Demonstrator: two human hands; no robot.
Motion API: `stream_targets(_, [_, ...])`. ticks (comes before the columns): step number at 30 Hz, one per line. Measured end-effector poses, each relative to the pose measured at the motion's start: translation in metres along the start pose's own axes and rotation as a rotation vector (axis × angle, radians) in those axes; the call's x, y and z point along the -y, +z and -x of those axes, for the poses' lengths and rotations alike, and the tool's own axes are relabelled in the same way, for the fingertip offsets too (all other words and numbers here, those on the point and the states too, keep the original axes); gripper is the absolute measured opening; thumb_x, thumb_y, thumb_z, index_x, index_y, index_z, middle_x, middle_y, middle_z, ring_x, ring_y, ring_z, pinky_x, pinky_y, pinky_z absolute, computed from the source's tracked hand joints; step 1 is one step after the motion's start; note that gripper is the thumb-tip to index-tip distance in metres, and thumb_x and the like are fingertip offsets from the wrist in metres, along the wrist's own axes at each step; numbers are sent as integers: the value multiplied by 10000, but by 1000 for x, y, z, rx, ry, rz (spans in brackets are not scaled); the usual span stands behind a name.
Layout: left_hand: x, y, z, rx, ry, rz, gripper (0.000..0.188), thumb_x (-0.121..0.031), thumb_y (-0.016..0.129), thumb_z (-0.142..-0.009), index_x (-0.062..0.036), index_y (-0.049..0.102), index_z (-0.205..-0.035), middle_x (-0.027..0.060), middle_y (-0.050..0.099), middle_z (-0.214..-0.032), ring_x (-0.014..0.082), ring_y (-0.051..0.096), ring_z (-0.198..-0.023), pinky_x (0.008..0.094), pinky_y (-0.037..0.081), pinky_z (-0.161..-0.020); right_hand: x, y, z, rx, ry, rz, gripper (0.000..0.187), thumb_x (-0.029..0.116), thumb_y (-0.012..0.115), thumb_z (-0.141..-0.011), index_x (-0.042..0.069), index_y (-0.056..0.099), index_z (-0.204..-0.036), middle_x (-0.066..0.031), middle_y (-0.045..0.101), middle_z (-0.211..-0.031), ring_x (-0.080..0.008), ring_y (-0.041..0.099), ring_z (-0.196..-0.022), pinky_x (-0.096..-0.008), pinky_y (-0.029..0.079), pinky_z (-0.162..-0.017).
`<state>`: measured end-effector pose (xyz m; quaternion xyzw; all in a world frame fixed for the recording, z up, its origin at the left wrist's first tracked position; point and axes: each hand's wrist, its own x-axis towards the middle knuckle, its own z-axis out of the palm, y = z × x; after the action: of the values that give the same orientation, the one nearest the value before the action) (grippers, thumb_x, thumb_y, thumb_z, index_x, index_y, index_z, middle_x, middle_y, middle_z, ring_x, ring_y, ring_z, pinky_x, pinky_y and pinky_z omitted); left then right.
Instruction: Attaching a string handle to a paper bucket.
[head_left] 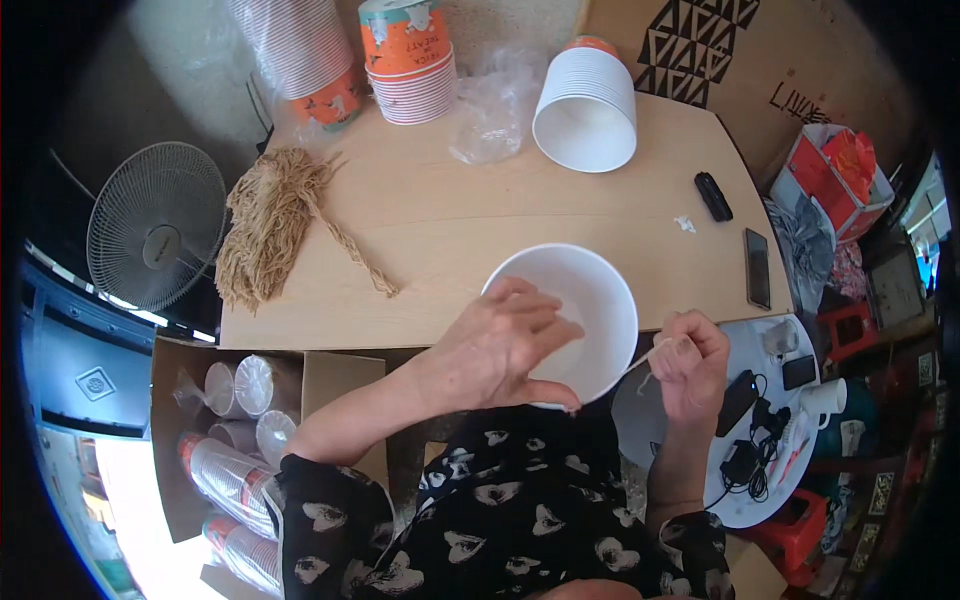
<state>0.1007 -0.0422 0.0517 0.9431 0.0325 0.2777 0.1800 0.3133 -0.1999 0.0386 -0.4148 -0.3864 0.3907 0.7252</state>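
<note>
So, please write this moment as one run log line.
Left hand: spread over mouth of white bucket | Right hand: pinches thin cord near the rim | Table: string bundle, stacked buckets, phone

The left fingers (552, 333) hide part of the white bucket (603, 290).

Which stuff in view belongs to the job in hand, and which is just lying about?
Job:
- white tub, left hand over its opening
- thin cord, pinched by the right hand
- probably tan cord bundle, stacked tubs

Seemingly just lying about:
- phone
- white mug
- fan
</note>
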Motion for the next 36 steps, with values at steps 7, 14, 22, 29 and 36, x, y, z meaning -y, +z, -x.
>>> stream_targets(7, [-1,-15,-5,174,8,-6,404,-449,757,-870,-86,749,-1047,98,750,-991,284,610,-1257,546,296,-1155,4,5,-12,-106,-70,-73,112,107,618,-990,0,588,-978,37,470,-666,-42,380,-530,-226,290,-486])
stream_targets(14, [57,-3,-27,-334,-299,-229,427,-96,753,-831,-40,656,-1243,219,679,-1240,390,625,-1210,507,532,-979,-12,2,-32,-118,-123,-239,87,94,567,-1039,26,595,-1085,53,422,-681,-44,352,-553,-217,298,-508])
stream_targets(22, [146,-17,-76,-43,-498,-336,277,21,604,-766,-6,719,-1017,261,711,-883,423,702,-880,520,557,-792,5,9,19,-101,-43,406,85,56,726,-895,9,668,-855,48,613,-762,-10,494,-629,-179,372,-558])
stream_targets(29, [190,-33,-95,14,-422,-278,358,25,607,-792,-96,741,-1101,211,735,-950,403,706,-915,488,557,-837,23,-5,51,170,-33,450,75,-14,749,-855,-19,675,-842,-33,640,-717,-57,520,-586,-212,368,-524])
stream_targets(36, [194,-14,-131,319,-143,44,324,88,619,-825,-80,751,-1068,135,738,-1076,296,691,-1064,424,517,-1012,-7,30,31,385,96,527,39,-11,729,-879,10,697,-887,-2,647,-735,-46,547,-604,-210,412,-543])
